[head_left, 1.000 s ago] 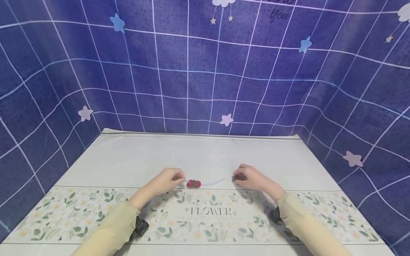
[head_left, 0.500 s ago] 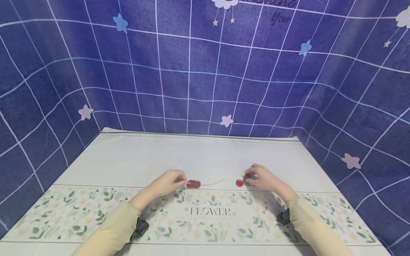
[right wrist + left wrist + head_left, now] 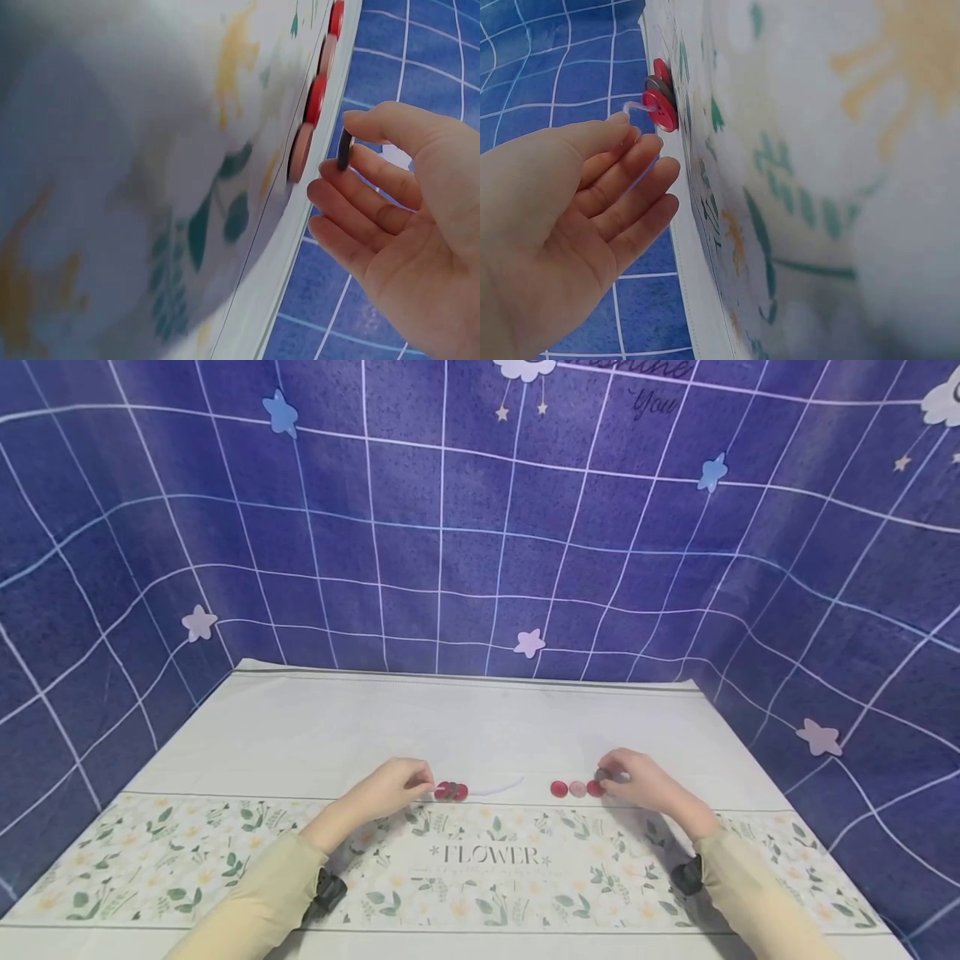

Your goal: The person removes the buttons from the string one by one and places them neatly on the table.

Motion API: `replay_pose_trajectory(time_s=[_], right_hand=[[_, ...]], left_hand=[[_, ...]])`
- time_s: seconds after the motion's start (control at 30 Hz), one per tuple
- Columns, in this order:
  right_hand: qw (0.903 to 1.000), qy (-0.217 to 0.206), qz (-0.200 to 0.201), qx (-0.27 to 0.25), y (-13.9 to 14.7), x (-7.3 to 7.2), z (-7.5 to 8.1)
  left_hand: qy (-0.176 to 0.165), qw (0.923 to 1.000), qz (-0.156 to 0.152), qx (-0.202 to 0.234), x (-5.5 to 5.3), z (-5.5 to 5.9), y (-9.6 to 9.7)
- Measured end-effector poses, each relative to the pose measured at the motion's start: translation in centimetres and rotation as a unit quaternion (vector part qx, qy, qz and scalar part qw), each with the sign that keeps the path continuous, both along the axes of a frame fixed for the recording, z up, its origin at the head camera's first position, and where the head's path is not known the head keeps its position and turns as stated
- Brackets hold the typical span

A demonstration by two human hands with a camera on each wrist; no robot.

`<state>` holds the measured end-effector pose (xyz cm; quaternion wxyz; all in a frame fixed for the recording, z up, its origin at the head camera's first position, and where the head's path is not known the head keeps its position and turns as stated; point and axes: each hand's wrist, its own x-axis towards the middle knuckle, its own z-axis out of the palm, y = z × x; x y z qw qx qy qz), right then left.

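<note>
My left hand (image 3: 397, 782) pinches the end of a pale cord (image 3: 632, 107) between thumb and index finger, the other fingers loosely bent. Threaded on that cord, just right of the fingertips, are red buttons (image 3: 661, 111) with a dark button (image 3: 658, 88) between them. The cord's free end (image 3: 501, 787) trails right over the tablecloth. My right hand (image 3: 636, 782) holds another dark button (image 3: 344, 150) edge-on between thumb and index finger. Beside it runs a row of loose buttons: a red button (image 3: 558, 788), a pink button (image 3: 577, 788), a second red one and a second pink one (image 3: 301, 153).
A white tablecloth (image 3: 337, 718) with a flowered band (image 3: 300, 868) covers the table. Blue grid-patterned cloth (image 3: 480, 560) with stars hangs behind and at both sides. A dark strap device (image 3: 327, 891) sits on each wrist.
My right hand has moved right along the table, uncovering the row of red and pink buttons. The left hand keeps its pinch on the cord and stays nearly in place.
</note>
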<state>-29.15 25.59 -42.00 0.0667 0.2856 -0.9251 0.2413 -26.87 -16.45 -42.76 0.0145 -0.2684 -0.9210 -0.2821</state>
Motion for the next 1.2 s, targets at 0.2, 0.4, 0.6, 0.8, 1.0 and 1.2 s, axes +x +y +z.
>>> replay_pose_trajectory(time_s=[0.2, 0.4, 0.6, 0.8, 1.0, 1.2], right_hand=[[0.9995, -0.015, -0.023, 0.012, 1.0, 0.3, 0.4], [0.9995, -0.003, -0.025, 0.016, 1.7, 0.6, 0.4], [0.9995, 0.004, -0.028, 0.017, 2.1, 0.9, 0.3], [0.9988, -0.004, -0.039, 0.03, 2.4, 1.0, 0.4], [0.9979, -0.02, -0.051, 0.034, 2.7, 1.2, 0.3], [0.9979, -0.009, -0.047, 0.042, 2.9, 1.3, 0.0]], left_hand=[[0.0, 1.0, 0.002, 0.004, 0.1, 0.1, -0.1], [-0.001, 1.0, -0.003, 0.009, 0.2, 0.2, -0.2], [-0.002, 1.0, 0.0, 0.009, 0.2, 0.2, -0.2], [-0.002, 1.0, 0.005, 0.005, 0.1, 0.3, -0.2], [-0.006, 0.9999, 0.01, 0.002, 0.1, 0.2, -0.1], [-0.003, 0.9999, 0.01, 0.001, 0.0, 0.1, -0.1]])
